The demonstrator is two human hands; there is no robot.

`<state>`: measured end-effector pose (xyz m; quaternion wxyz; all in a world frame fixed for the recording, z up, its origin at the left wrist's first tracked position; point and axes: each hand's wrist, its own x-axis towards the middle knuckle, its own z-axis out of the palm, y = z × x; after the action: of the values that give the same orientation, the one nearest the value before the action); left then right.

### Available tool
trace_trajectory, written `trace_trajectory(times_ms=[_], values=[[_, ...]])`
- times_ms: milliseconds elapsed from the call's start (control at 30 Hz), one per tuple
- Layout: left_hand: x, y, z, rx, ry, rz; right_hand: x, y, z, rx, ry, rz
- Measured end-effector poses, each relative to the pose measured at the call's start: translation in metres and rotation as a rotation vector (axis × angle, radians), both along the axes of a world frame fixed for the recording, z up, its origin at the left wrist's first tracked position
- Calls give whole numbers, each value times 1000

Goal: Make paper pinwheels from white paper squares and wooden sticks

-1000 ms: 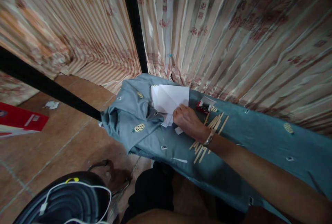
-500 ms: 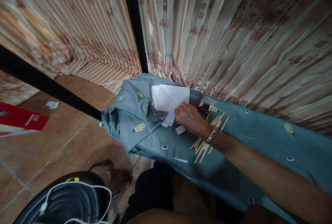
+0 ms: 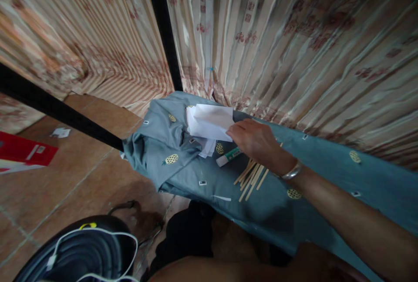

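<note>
My right hand [image 3: 253,140], with a silver bracelet on the wrist, reaches in from the right. Its fingers are closed on the lower right corner of a white sheet of paper [image 3: 214,121], which lies over other white paper. Below the hand is a glue stick [image 3: 228,156] with a green label and white cap, partly covered by the hand. Several thin wooden sticks [image 3: 250,179] lie in a loose pile under the wrist. At the bottom edge, what looks like my left hand [image 3: 315,259] is dark and blurred; its fingers cannot be made out.
Blue-grey cloth with pineapple prints [image 3: 183,177] covers the narrow surface. Smaller paper pieces [image 3: 207,148] lie below the sheet. A pleated curtain [image 3: 261,55] hangs behind, with a black post [image 3: 166,34]. A black round stool [image 3: 94,251] with a white cable stands at lower left.
My right hand has shifted right to the sheet's lower right corner, and the top sheet sits slightly differently. The glue stick now shows more fully; the small red box is hidden behind the hand.
</note>
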<state>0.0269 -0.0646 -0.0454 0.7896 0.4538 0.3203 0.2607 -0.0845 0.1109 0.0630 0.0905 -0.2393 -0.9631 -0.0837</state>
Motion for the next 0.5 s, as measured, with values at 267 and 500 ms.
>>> trace_trajectory(times_ms=[267,500], values=[[-32,16,36,-18,88,197,138,-35,24,-79,699,-554],[-86,45,66,570,322,485,233,-105,-20,46,702,-726]])
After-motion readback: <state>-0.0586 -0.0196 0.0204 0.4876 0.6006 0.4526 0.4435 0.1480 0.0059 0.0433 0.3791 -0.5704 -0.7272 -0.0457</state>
